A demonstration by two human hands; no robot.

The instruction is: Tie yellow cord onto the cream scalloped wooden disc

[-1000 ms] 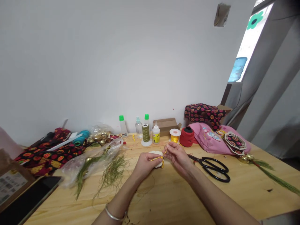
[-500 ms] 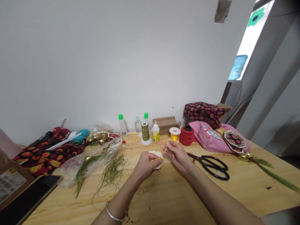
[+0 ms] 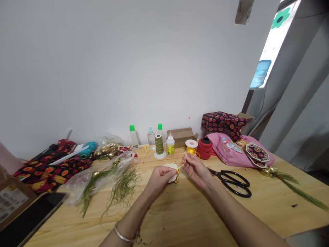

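Note:
My left hand (image 3: 160, 178) is closed around a small cream-coloured flat piece (image 3: 171, 168) with yellow cord wound on it. My right hand (image 3: 195, 168) pinches the yellow cord (image 3: 182, 166) just right of that piece and holds it taut between the two hands. The cord loops up behind my right fingers toward a yellow cord spool (image 3: 191, 146) standing just beyond them. Both hands hover over the middle of the wooden table (image 3: 195, 212).
Black scissors (image 3: 232, 182) lie to the right of my hands. Behind stand a red spool (image 3: 205, 148), an olive thread cone (image 3: 159, 145), glue bottles (image 3: 170, 145) and a cardboard box (image 3: 180, 135). Green grass strands (image 3: 123, 188) and a plastic bag (image 3: 100, 173) lie left; patterned fabric (image 3: 51, 168) far left.
My right hand has drawn the yellow cord a little further up and to the right, so a loop shows above the fingers. My left hand has shifted slightly up with the piece.

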